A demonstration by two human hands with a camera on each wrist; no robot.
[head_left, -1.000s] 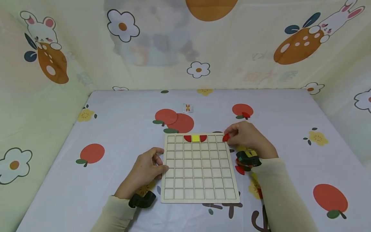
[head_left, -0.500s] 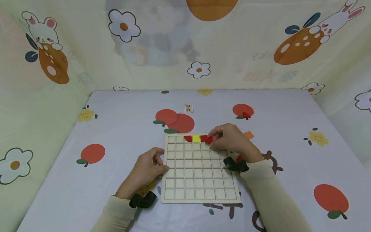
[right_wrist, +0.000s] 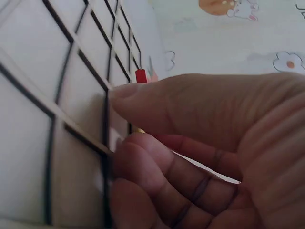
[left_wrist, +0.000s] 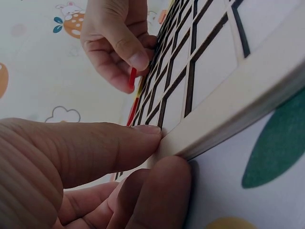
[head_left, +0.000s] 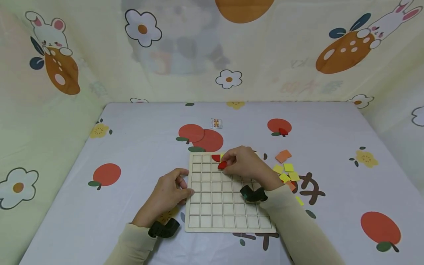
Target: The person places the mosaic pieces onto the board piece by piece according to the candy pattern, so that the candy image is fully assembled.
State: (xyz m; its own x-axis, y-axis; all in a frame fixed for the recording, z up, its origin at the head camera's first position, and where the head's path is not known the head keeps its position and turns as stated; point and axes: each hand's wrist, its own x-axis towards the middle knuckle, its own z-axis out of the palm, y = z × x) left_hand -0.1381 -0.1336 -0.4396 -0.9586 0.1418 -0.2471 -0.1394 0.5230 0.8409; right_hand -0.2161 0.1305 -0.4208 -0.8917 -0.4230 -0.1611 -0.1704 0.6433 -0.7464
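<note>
A pale wooden grid board lies on the table with rows of square cells. My left hand holds its left edge; in the left wrist view the thumb is on the top rim and a finger is against the side. Between thumb and fingers, my right hand pinches a red quarter-round tile just over the board's upper rows. A red tile sits in the top row, beside a yellow square tile partly hidden by the right hand. That hand also covers the cells right of it.
Loose yellow square tiles and orange tiles lie right of the board, partly behind the right forearm. Farther back are a red tile and a small patterned card. The tablecloth has printed fruit.
My right hand has carried the red tile leftward from the board's upper right corner to near the yellow tile. Loose tiles on the right have come into view. The left hand stays put.
</note>
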